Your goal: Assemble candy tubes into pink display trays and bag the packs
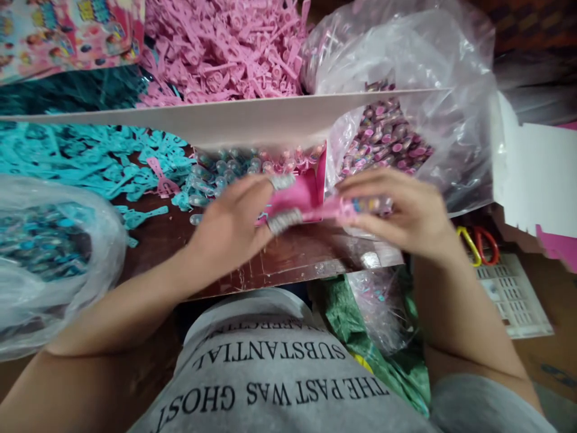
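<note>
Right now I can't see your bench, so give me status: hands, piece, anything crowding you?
Left hand and right hand both grip the pink piece. Turquoise parts left, plastic bag right.

Plastic parts heap [225,54] behind divider board [252,117]; bag [45,258] left.

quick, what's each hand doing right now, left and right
Left hand: closed on the pink piece, taped fingers pinching it.
Right hand: closed on the small clear capsule at the piece's end.

Loose pink plastic parts [225,48] are heaped behind a white cardboard divider [252,117]; turquoise plastic parts [81,159] are spread left, below it.
</note>
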The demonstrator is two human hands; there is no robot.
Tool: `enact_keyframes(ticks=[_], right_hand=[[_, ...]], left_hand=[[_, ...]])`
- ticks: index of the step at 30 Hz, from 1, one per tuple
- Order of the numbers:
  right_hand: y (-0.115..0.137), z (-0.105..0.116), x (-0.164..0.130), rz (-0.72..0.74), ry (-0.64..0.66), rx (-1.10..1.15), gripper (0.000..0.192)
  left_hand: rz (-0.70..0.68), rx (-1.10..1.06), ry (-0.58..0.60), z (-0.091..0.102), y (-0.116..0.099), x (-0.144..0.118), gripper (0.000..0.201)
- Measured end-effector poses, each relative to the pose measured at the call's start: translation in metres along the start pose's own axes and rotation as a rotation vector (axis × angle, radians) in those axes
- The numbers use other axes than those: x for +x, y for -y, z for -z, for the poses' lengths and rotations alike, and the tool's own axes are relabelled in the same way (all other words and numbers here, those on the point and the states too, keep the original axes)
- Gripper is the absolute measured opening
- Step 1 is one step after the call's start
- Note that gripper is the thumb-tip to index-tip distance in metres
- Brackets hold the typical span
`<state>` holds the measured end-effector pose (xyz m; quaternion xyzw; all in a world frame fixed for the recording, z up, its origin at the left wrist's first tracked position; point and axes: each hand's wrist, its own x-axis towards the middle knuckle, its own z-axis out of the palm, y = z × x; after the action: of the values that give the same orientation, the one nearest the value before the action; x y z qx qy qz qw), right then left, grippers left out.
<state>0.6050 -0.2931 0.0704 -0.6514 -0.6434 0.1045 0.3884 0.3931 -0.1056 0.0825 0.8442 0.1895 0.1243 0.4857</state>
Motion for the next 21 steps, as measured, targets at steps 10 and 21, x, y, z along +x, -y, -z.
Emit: enact_keyframes(ticks=[10,21], right_hand=[[-0.022,-0.046,0.063,-0.301,0.032,-0.62,0.034],[0.001,-0.042,0.077,-0.393,0.236,-0.864,0.031]], left_hand=[[-0.34,0.57,0.049,0.005,0.025,0.079,0.023],[-0.326,0.702,0.09,0.0,0.019,0.094,0.014]])
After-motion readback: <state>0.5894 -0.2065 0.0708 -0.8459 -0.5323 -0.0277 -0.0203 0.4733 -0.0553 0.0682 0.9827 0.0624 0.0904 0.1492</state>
